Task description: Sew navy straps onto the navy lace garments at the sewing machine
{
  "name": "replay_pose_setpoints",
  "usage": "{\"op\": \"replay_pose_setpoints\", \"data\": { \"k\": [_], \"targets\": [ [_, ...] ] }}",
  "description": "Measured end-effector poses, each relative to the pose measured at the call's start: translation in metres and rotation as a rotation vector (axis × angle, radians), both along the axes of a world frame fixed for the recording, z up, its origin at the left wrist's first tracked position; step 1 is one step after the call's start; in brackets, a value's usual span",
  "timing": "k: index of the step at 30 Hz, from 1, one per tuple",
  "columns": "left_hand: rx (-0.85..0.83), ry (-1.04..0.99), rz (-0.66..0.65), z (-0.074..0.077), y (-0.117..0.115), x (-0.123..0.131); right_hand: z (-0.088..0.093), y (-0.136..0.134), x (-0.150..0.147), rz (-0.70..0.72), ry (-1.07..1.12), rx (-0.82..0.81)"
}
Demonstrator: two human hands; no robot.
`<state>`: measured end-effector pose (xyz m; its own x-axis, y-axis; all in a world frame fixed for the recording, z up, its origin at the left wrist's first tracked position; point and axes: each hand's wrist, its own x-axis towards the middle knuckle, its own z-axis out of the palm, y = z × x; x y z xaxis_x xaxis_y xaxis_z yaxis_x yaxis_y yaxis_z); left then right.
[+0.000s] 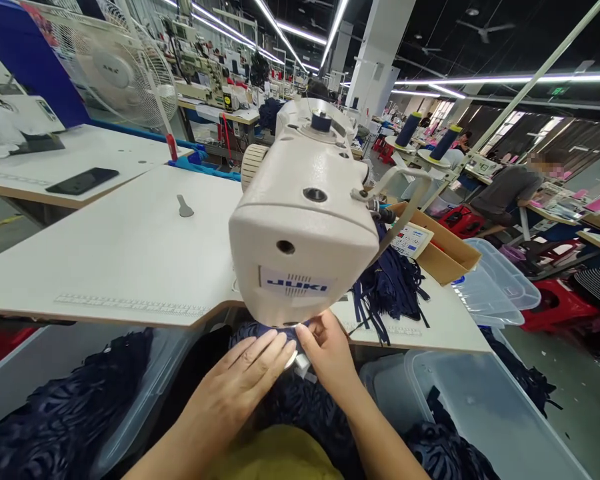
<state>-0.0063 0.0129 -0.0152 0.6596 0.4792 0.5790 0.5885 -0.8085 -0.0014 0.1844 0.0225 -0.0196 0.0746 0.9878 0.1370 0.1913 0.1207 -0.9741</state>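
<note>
A white JUKI sewing machine (305, 227) stands in the middle, and its head hides the needle area. Just below it, my left hand (240, 377) lies over navy fabric (250, 330), fingers stretched out and side by side. Its thumb is out of sight. My right hand (327, 353) is closed at the fabric's right side, thumb pointing left and fingers curled, pinching the fabric edge. A small white piece (303, 364) shows between the hands. More dark navy patterned fabric (305, 407) hangs down over my lap.
A pile of navy strips (395, 283) lies right of the machine beside a cardboard box (440, 247). Plastic bins with navy pieces flank me, left (145, 400) and right (485, 387). The white table (105, 253) carries a small metal tool (184, 206). A phone (83, 181) lies farther left.
</note>
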Motion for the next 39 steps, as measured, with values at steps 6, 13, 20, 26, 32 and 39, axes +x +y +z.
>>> {"op": "replay_pose_setpoints", "data": {
  "k": [6,13,20,26,32,39],
  "targets": [
    [-0.032,-0.080,0.024,-0.008,0.004,-0.004,0.005,-0.007,0.013,0.120,-0.270,0.171],
    [-0.071,-0.162,0.065,-0.011,0.000,0.002,0.004,-0.005,0.013,0.152,-0.355,0.176],
    [-0.079,-0.154,0.194,-0.016,-0.009,0.007,0.008,0.005,0.010,0.148,-0.394,0.208],
    [-0.095,-0.114,0.244,-0.014,-0.011,0.007,0.011,0.009,0.009,0.162,-0.404,0.200],
    [-0.041,-0.092,0.255,-0.018,-0.011,0.005,0.012,0.012,0.007,0.168,-0.390,0.197],
    [0.001,-0.100,0.269,-0.020,-0.012,0.007,0.012,0.012,0.005,0.141,-0.390,0.178]
  ]
}}
